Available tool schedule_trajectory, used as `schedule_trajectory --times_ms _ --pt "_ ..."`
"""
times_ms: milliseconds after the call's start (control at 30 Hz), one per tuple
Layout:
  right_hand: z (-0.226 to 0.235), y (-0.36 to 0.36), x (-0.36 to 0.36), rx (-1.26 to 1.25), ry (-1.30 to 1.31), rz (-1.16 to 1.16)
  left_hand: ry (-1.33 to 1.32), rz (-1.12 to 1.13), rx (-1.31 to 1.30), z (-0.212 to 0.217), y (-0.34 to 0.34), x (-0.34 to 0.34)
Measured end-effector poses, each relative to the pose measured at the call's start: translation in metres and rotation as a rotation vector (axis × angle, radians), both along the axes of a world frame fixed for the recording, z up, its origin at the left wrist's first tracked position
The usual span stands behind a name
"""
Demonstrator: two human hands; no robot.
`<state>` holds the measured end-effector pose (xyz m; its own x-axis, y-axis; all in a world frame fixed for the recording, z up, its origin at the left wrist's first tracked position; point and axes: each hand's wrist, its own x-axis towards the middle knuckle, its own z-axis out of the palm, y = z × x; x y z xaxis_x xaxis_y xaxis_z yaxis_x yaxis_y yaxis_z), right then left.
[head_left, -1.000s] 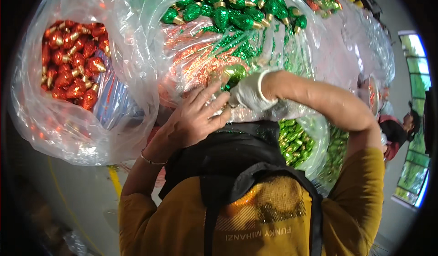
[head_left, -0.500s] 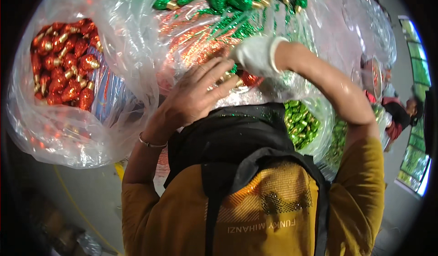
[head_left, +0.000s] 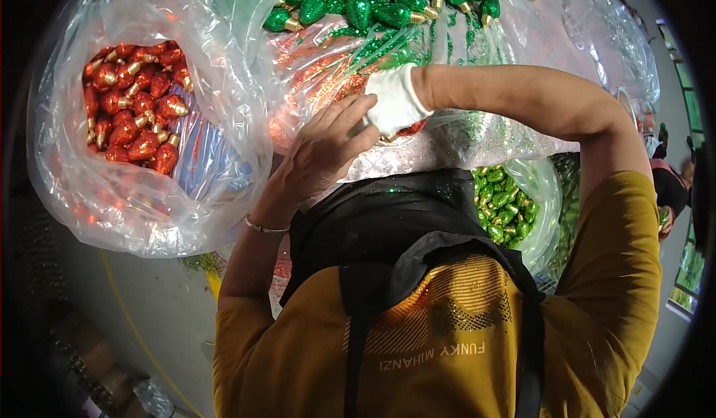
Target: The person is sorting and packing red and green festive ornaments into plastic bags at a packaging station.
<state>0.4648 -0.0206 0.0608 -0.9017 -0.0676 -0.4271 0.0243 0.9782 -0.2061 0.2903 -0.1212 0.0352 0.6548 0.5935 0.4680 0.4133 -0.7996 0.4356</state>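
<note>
My bare left hand (head_left: 326, 143), with a bracelet at the wrist, reaches up with curved fingers whose tips meet my right hand. Its fingers look closed around something hidden. A white glove covers my right hand (head_left: 395, 103), which is bent inward against the left; its fingers and anything in them are hidden. Just below the glove, part of a red glittery bulb ornament (head_left: 410, 130) shows. Red glitter (head_left: 309, 71) lies on the plastic sheeting (head_left: 477, 120) around both hands. Beyond them is a pile of green glittery bulb ornaments (head_left: 358, 11) with gold caps.
A clear plastic bag (head_left: 156, 228) at the left holds red glittery bulb ornaments (head_left: 134, 108). Near my right side, another bag contains light green ornaments (head_left: 503, 202). A yellow line (head_left: 127, 317) marks the floor at lower left. Someone in dark clothing (head_left: 667, 187) is at far right.
My right hand has turned and drawn closer to the left, its elbow swinging outward and up. The green ornament that showed between the hands is now hidden. The whole view has shifted slightly.
</note>
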Motion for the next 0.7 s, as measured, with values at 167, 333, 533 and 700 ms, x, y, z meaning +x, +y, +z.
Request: schedule_trajectory --times_ms 167,333,533,700 --pt "-0.001 0.010 0.023 0.050 0.176 -0.222 -0.059 0.023 0.019 -0.002 0.003 0.002" --pt "-0.042 0.005 0.014 0.111 0.077 -0.045 -0.102 0.021 0.055 -0.002 0.004 0.004" --pt "-0.002 0.001 0.006 0.107 -0.009 0.094 -0.107 0.059 0.070 0.001 0.003 0.003" --pt "-0.025 -0.004 0.009 0.105 0.007 -0.126 -0.132 0.047 0.066 0.002 0.006 0.006"
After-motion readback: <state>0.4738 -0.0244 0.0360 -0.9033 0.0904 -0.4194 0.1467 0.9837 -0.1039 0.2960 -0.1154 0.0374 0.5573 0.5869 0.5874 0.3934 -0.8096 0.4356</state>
